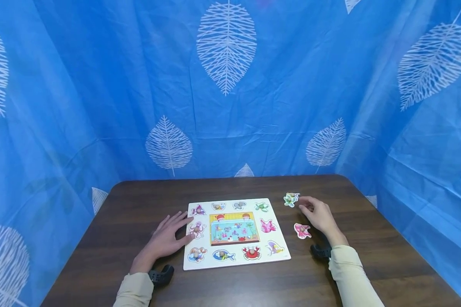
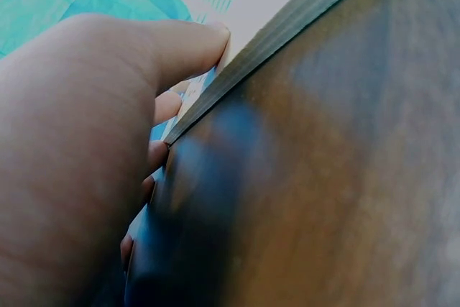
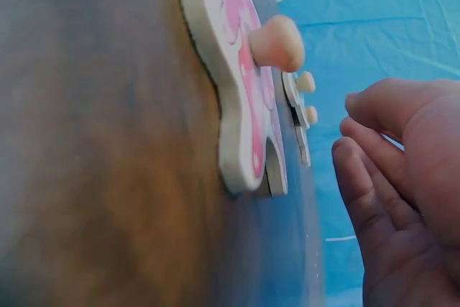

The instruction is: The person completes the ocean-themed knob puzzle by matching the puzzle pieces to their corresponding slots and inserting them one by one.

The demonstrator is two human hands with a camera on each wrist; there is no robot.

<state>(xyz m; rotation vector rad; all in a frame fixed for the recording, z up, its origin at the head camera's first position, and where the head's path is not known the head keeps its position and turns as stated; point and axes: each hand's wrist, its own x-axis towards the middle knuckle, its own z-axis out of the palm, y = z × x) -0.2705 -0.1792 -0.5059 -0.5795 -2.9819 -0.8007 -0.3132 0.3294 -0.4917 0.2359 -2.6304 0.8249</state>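
A white wooden knob puzzle board (image 1: pixel 266 239) with sea-creature shapes around an aquarium picture lies on the table. My left hand (image 1: pixel 168 237) rests along the board's left side, fingers spread, thumb over the edge; the left wrist view shows the thumb (image 2: pixel 190 44) at the rim. Right of the board, my right hand (image 1: pixel 320 216) holds nothing, its fingers loosely bent beside a green turtle piece (image 1: pixel 290 200). That piece partly covers another piece. Nearer me lies a pink piece (image 1: pixel 302 230), whose wooden knob (image 3: pixel 279 43) stands up in the right wrist view.
The dark wooden table (image 1: pixel 234 288) extends around the board. Blue curtains (image 1: pixel 230 123) with white leaf prints hang behind it and at both sides. Each wrist wears a black strap; the left one (image 1: pixel 161 275) lies close to the board's lower left corner.
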